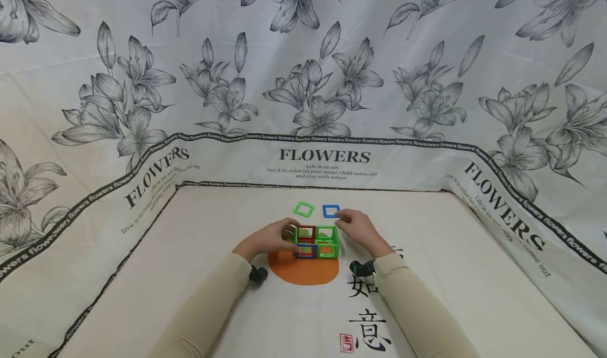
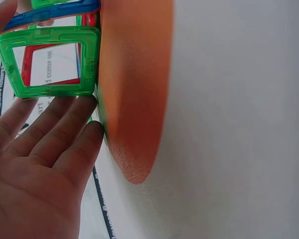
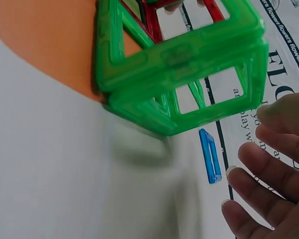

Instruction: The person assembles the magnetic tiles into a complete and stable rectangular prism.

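Note:
A boxy structure of magnetic tiles (image 1: 316, 250) in green, red and blue stands at the back of an orange circle. At its left side my left hand (image 1: 267, 239) grips it, thumb by the blue tile (image 2: 60, 12) and fingertips against the edge of the green side tile (image 2: 55, 90). My right hand (image 1: 360, 229) is just off the back right corner, fingers loosely extended and holding nothing. In the right wrist view the thumb tip lies close to the green corner; whether they touch I cannot tell.
Behind the structure lie a loose green tile (image 1: 306, 204) and a loose blue tile (image 1: 331, 206). The orange circle (image 1: 303, 276) and black characters (image 1: 370, 331) are printed on the white table cover. Flower-printed cloth (image 1: 327, 84) rises at the back and sides.

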`<state>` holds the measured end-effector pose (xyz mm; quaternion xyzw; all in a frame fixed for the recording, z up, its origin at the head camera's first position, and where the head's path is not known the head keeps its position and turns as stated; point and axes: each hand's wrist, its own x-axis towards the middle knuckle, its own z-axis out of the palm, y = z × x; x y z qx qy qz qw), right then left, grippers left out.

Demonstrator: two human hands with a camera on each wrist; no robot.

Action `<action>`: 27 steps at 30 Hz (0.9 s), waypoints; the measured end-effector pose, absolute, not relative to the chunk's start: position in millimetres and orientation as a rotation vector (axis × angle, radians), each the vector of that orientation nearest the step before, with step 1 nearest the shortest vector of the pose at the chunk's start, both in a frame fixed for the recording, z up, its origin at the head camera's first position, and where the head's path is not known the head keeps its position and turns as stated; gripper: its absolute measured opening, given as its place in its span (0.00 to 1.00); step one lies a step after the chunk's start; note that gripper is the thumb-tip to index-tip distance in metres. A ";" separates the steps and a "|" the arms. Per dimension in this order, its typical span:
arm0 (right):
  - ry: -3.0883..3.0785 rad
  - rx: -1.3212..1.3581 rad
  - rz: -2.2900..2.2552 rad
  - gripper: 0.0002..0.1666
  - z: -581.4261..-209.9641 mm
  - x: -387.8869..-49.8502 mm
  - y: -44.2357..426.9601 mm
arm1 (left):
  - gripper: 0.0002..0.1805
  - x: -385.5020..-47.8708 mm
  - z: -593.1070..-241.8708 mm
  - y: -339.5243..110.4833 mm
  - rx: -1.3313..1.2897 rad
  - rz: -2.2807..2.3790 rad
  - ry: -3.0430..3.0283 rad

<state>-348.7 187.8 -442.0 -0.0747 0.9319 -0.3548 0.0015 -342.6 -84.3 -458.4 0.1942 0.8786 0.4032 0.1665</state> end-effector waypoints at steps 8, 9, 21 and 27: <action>2.916 -0.239 -1.060 0.21 -448.7 -361.4 187.8 | 0.38 -340.5 -461.8 -87.7 0.553 1.167 2.474; 2.905 -0.232 -1.055 0.21 -451.0 -362.7 187.3 | 0.38 -339.4 -462.6 -88.3 0.550 1.165 2.469; 2.933 -0.280 -0.929 0.21 -443.5 -380.1 183.4 | 0.39 -341.8 -458.1 -83.5 0.574 1.229 2.425; 2.887 -0.290 -0.889 0.21 -444.7 -388.4 183.2 | 0.38 -342.6 -458.3 -82.2 0.573 1.295 2.368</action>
